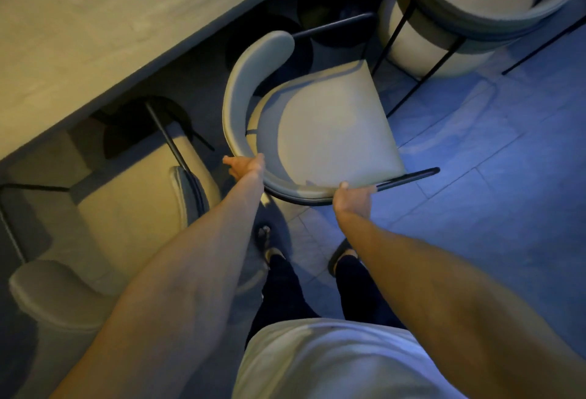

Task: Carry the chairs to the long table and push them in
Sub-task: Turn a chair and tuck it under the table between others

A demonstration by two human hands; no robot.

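Nearest the camera is the person's pale shirt [333, 363], with dark trouser legs and sandalled feet [344, 256] on the tiled floor [475, 208] just short of the chair [326, 125] that both bare arms reach out to. The left hand [244, 165] grips the rear left curve of this chair's padded backrest, with its fingers curled round the rim. The right hand [352, 198] grips the rear right of the same backrest, thumb hooked over the top and fingers underneath, next to where the padding ends and a black metal tube sticks out. Whether the chair's legs touch the floor cannot be told. Its pale seat faces away from the person and to the right, so it sits at an angle to the long worktop [79, 18]. The worktop's edge runs diagonally beyond and to the left of the chair, and the forward tip of the curved backrest is close to that edge. The seat is wholly outside it. Left of the held chair, a second chair [133, 202] is pushed partway under the worktop. Beyond the held chair to the right stands a third chair [469, 2] on thin black legs, near it but not touching.
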